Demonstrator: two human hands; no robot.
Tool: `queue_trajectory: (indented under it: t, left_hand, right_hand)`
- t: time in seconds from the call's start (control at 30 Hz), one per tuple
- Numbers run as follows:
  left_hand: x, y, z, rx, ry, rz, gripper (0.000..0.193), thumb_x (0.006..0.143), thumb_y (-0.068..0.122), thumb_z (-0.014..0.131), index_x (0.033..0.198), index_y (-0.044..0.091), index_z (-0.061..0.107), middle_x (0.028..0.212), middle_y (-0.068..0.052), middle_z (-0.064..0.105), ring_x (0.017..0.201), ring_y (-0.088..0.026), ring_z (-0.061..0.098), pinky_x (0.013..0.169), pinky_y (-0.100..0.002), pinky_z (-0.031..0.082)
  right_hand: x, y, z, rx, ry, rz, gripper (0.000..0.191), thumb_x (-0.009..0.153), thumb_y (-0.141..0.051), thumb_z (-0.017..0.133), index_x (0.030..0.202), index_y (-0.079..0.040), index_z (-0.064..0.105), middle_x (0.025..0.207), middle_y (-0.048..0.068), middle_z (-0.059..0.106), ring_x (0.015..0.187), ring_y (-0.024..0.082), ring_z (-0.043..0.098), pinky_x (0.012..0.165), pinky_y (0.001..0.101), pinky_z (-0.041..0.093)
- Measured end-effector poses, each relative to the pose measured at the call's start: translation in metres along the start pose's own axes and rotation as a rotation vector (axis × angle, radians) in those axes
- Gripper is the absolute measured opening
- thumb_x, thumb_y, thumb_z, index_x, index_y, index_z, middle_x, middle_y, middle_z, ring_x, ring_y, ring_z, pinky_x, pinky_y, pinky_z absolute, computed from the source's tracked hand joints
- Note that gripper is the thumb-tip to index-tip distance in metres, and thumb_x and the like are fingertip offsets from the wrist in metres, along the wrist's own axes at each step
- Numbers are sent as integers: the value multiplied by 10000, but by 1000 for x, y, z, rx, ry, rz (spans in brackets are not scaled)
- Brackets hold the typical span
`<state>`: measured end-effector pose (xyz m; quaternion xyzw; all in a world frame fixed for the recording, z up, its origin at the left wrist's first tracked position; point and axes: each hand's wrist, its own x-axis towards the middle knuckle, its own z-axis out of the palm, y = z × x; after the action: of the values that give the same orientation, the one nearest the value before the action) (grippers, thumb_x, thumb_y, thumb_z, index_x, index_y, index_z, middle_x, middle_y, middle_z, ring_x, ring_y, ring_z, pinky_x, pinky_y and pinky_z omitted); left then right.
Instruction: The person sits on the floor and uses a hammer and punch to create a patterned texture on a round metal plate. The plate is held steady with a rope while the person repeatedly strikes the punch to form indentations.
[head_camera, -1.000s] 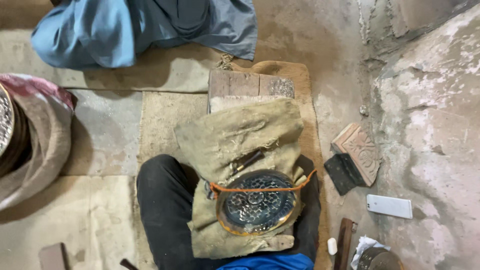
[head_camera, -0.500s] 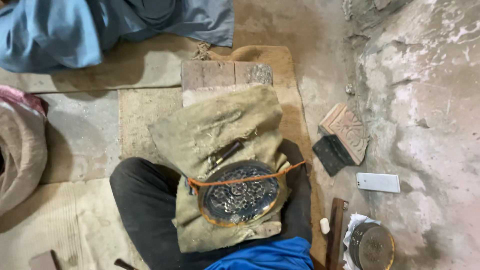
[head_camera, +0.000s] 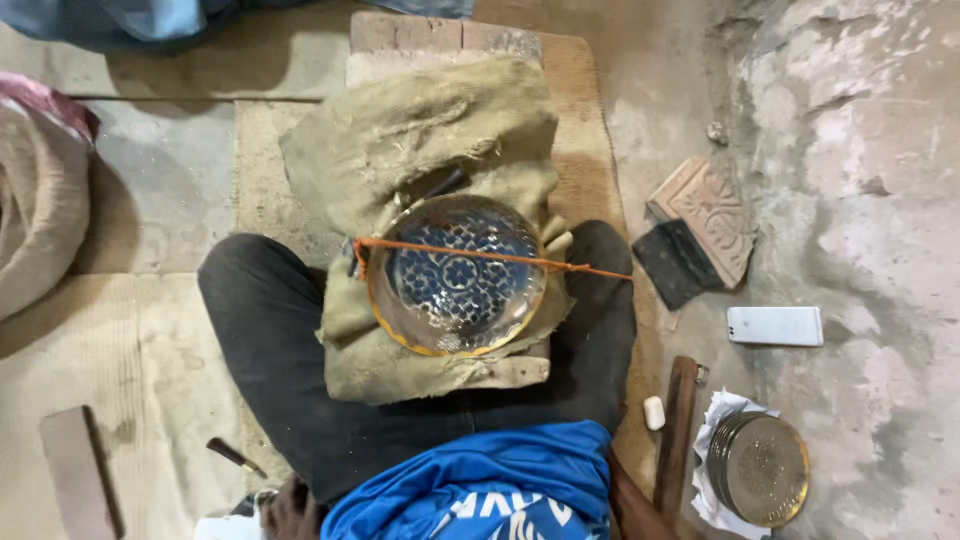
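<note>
Both hands sat at the bottom edge of the frame, the left hand (head_camera: 290, 510) barely showing and the right forearm (head_camera: 635, 510) cut off, so whether either was clenched could not be told. Well above them, at centre frame, the engraved brass plate (head_camera: 455, 272) lay on burlap sacking (head_camera: 430, 150) over the crossed legs, apparently pinned by a taut orange cord (head_camera: 490, 255).

One round engraved brass plate (head_camera: 455, 275), one orange cord (head_camera: 490, 255), one white phone (head_camera: 775, 325), and one stack of brass plates (head_camera: 765, 468) were visible.
</note>
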<state>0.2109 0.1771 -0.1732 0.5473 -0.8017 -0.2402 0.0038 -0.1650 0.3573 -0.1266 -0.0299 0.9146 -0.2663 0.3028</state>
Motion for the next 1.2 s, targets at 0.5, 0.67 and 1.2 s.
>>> queue_trajectory:
  t: [0.5,0.67,1.2]
  left_hand:
    - [70,68,-63,-737,697,-453,486,1136,331,438,1398,-74,500,1357,-248,448,1257,-350,451,1081,-455,368]
    - [114,73,-107,-1010,809,-99,336,1190,274,540,1325,-31,586,1230,-168,615,1091,-244,630,885,-350,528]
    - [147,181,-129,-1598,-220,185,467,921,4,734,1332,41,516,1008,-78,690,922,-185,715,789,-362,636]
  right_hand:
    - [70,-45,-33,202,207,-256,280,904,-156,771,1034,13,589,752,138,619,554,191,581,519,315,467]
    - [46,-74,-64,464,1,-400,293,892,-145,793,1024,15,586,728,139,612,524,182,576,493,309,465]
    - [41,-134,-33,335,-137,-921,361,883,-85,857,1116,-43,585,765,-32,584,658,50,540,601,217,460]
